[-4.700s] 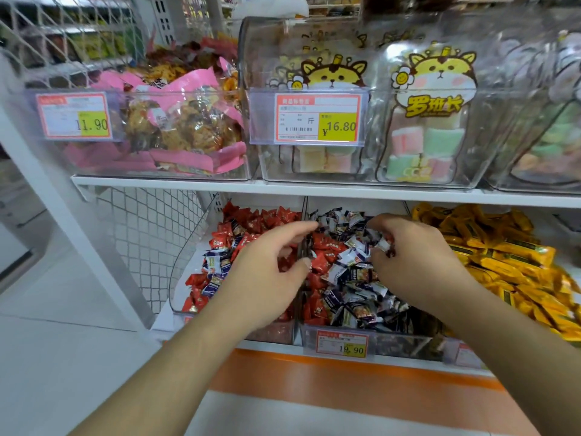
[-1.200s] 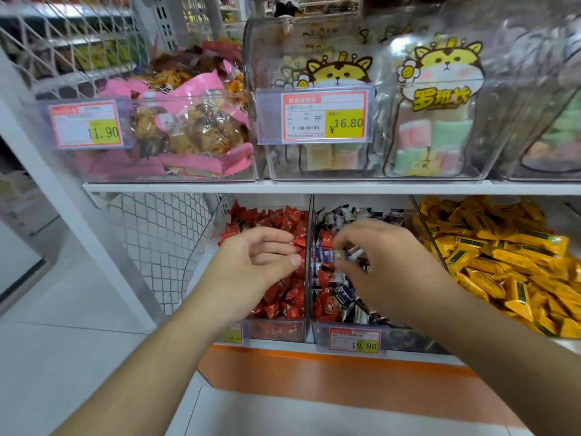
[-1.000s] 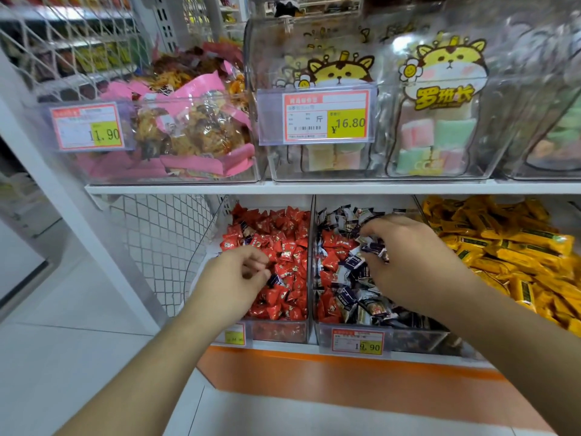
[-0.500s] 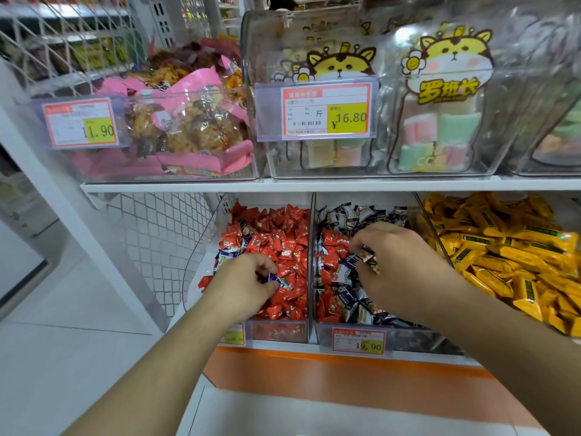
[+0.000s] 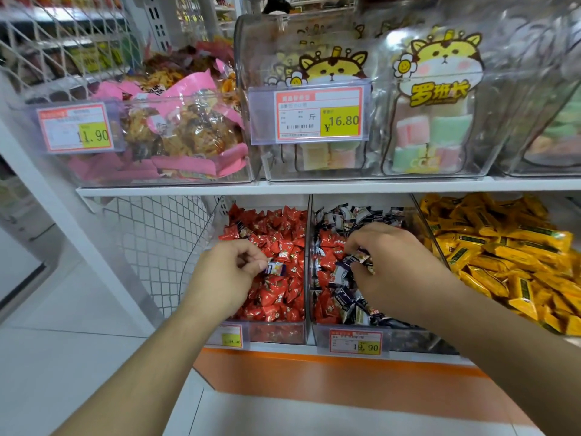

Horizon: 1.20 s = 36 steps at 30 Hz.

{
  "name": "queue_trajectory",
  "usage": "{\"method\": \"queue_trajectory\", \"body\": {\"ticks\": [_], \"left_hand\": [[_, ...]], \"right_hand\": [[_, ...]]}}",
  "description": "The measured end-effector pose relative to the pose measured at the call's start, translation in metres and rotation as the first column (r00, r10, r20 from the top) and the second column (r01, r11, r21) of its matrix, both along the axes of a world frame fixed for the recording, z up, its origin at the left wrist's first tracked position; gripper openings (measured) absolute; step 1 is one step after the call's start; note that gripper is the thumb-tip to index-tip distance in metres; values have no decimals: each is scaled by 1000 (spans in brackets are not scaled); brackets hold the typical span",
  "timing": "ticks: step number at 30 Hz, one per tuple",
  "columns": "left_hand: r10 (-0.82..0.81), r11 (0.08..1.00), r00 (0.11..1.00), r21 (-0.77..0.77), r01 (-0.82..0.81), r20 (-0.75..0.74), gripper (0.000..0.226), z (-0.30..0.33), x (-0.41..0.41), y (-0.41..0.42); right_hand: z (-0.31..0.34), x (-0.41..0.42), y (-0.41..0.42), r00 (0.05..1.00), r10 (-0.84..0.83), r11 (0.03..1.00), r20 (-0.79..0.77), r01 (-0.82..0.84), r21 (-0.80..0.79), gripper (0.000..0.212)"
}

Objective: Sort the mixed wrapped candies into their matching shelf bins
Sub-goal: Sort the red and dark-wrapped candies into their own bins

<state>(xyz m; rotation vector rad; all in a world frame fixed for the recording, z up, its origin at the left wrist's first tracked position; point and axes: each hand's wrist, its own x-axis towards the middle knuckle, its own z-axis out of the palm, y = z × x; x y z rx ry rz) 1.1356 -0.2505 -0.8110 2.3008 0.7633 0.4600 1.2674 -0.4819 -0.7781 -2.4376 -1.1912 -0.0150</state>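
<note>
Two bins on the lower shelf concern us. At the left, the red-candy bin holds mostly red wrapped sweets, with a few dark-wrapped strays near its far left. Our left hand rests over its near part, thumb and forefinger closed on a dark-wrapped candy that sits just above the red heap. We judge this piece belongs one bin to the right, so we should lift it clear of the clear divider before letting go, not drag it across the pile and scatter others.

Just right of the divider, the dark-candy bin is still badly mixed: red candies lie thick along its left side. Our right hand hovers here, fingers curled shut on a few dark-wrapped pieces. We would do better to drop those where they are and pinch out the red ones singly, passing them left.

Farther right, the yellow candies look unmixed.
</note>
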Motion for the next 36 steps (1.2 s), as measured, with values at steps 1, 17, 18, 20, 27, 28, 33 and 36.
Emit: {"method": "queue_trajectory", "body": {"ticks": [1, 17, 18, 20, 27, 28, 33, 36], "left_hand": [[9, 1000, 999, -26, -8, 45, 16, 5, -2, 0], [-128, 865, 942, -430, 260, 312, 27, 36, -4, -64], [-117, 875, 944, -417, 245, 307, 26, 37, -5, -62], [-78, 921, 952, -345, 182, 295, 21, 39, -7, -50], [102, 993, 983, 36, -109, 154, 25, 33, -34, 17], [132, 987, 985, 82, -141, 115, 28, 32, -38, 24], [91, 993, 989, 92, -80, -116, 55, 12, -53, 52], [34, 998, 988, -40, -40, -149, 58, 1, -57, 62]], "right_hand": [[0, -1, 0, 1000, 3, 1000, 0, -3, 4, 27], [14, -15, -1, 966, 24, 968, -258, 42, 247, 9], [17, -9, -3, 968, -26, 966, -251, 89, 244, 8], [23, 6, -9, 969, -156, 965, -190, 190, 179, 15], [16, 10, -6, 977, -200, 979, -70, 198, -44, 54], [14, 5, -3, 986, -155, 988, -57, 153, -32, 52], [8, -22, 20, 999, 47, 999, 8, -48, 25, 43], [8, -39, 49, 988, 154, 986, -2, -154, 68, 42]]}}
